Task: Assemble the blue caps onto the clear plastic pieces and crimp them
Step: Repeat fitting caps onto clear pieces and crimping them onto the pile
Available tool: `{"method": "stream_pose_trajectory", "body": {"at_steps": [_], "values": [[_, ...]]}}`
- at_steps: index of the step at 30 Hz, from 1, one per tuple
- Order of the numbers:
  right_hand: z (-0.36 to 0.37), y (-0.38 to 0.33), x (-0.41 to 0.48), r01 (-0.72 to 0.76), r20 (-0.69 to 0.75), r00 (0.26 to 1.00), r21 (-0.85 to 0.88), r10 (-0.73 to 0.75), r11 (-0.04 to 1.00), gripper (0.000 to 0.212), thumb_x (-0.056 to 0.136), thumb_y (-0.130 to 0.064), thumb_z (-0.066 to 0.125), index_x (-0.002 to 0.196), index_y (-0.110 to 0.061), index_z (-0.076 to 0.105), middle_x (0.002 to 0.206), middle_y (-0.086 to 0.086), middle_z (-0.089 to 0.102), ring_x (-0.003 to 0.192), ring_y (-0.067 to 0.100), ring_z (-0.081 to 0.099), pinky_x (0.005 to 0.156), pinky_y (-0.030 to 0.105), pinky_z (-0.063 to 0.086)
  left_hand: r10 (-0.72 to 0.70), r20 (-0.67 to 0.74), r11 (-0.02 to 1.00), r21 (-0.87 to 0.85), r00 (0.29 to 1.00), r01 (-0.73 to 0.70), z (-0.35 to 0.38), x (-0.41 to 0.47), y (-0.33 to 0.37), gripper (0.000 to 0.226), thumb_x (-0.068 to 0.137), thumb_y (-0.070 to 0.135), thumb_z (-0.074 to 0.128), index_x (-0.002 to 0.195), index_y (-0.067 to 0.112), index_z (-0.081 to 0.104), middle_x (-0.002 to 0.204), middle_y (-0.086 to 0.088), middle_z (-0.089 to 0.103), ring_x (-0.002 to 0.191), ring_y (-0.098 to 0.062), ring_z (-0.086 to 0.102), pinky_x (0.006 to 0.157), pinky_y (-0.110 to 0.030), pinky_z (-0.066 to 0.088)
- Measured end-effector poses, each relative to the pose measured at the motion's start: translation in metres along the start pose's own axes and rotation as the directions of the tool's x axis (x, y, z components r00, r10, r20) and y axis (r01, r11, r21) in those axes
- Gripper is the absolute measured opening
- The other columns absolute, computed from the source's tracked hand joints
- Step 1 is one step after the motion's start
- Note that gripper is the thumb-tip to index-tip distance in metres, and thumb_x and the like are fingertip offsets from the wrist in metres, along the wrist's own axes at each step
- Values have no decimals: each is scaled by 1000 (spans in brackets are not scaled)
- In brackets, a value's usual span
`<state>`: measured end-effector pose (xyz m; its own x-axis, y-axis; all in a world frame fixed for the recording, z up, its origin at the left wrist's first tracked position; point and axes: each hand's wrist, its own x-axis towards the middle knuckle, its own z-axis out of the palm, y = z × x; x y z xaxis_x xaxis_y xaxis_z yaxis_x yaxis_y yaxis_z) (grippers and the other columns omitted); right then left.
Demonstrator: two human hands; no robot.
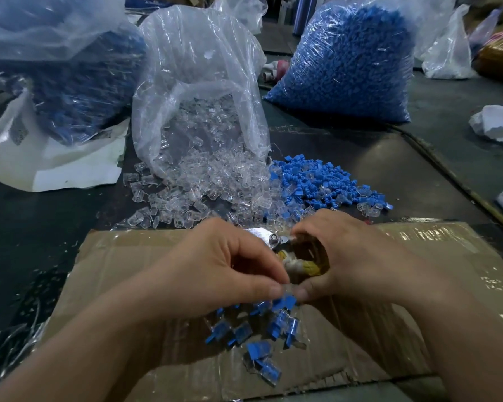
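While left hand [230,265] pinches blue cap [285,302], right hand [357,256] grips pliers [273,239] — cardboard [436,256] beneath

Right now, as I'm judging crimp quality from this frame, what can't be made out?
Head view:
The crimping tool: only its pivot and wrapped handles show; the left hand and right hand hide its working end.
The blue cap pinched at the thumbs: blurred; seating unclear.
The assembled pieces on the cardboard: too small, crimps unreadable.

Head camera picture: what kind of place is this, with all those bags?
Probably a small factory or workshop bench: a big bag of blue caps, clear plastic pieces spilling from another bag, and assembled pieces piled on cardboard.
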<state>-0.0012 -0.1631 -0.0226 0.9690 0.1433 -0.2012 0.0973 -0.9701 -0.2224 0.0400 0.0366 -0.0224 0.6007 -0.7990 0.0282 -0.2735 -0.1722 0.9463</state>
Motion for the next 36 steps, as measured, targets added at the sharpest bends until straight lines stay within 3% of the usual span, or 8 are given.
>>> {"method": "stream_pose_trajectory", "body": {"at_steps": [5,8,11,14,16,20,25,36], "values": [[-2,3,-1,5,26,1000,50,-6,999,76,52,-72,65,117,-37,47,106,-18,41,99,2,40,86,27,40,11,49,1000,8,999,-11,1,-1,1,20,60,39,72,75,26,74,64,6,68,53,-2,58,50,-11,43],[-7,3,0,-17,-18,1000,115,20,993,69,51,-78,54,107,-37,54,98,-24,46,89,-5,43,74,19,38,-38,-177,998,-52,983,29,0,0,0,24,57,43,65,72,24,71,56,5,64,43,0,52,43,-8,39],[-13,6,-1,-46,-134,988,214,76,976,65,43,-80,38,95,-44,56,87,-32,48,81,-15,43,62,8,29,-92,-562,994,-5,822,108,-4,6,-9,6,71,23,69,66,20,68,60,5,64,50,3,56,49,-7,43],[-15,13,0,-50,-288,946,321,148,946,31,61,-67,53,75,-40,59,75,-28,57,80,-18,50,62,0,36,-15,-739,961,174,674,213,-7,10,-20,18,81,11,67,79,29,65,72,14,60,62,13,54,52,-2,40],[-14,20,1,-66,-381,900,358,211,931,12,71,-48,63,66,-38,60,65,-25,58,71,-18,51,60,-3,34,35,-736,892,327,676,311,-9,12,-25,17,83,16,66,94,27,66,80,20,51,66,6,52,54,-9,39],[-11,32,6,-99,-504,792,452,345,887,20,78,-34,69,60,-35,59,55,-23,56,59,-15,52,52,2,36,-11,-631,719,533,775,445,-16,17,-42,35,86,27,62,120,23,58,93,9,41,84,-5,39,76,-20,30],[-6,39,12,-114,-552,711,521,436,846,23,80,-32,68,59,-34,59,58,-19,58,55,-8,53,54,12,36,-36,-615,656,580,788,483,-18,20,-47,29,89,32,56,116,23,61,94,6,42,88,-8,39,78,-25,31],[4,46,29,-188,-479,796,387,371,903,5,83,-29,65,82,-24,68,72,-18,56,67,-2,50,66,20,38,181,-662,755,567,727,328,-13,20,-43,14,81,22,66,93,15,66,91,6,49,77,-7,44,66,-12,26]]}}
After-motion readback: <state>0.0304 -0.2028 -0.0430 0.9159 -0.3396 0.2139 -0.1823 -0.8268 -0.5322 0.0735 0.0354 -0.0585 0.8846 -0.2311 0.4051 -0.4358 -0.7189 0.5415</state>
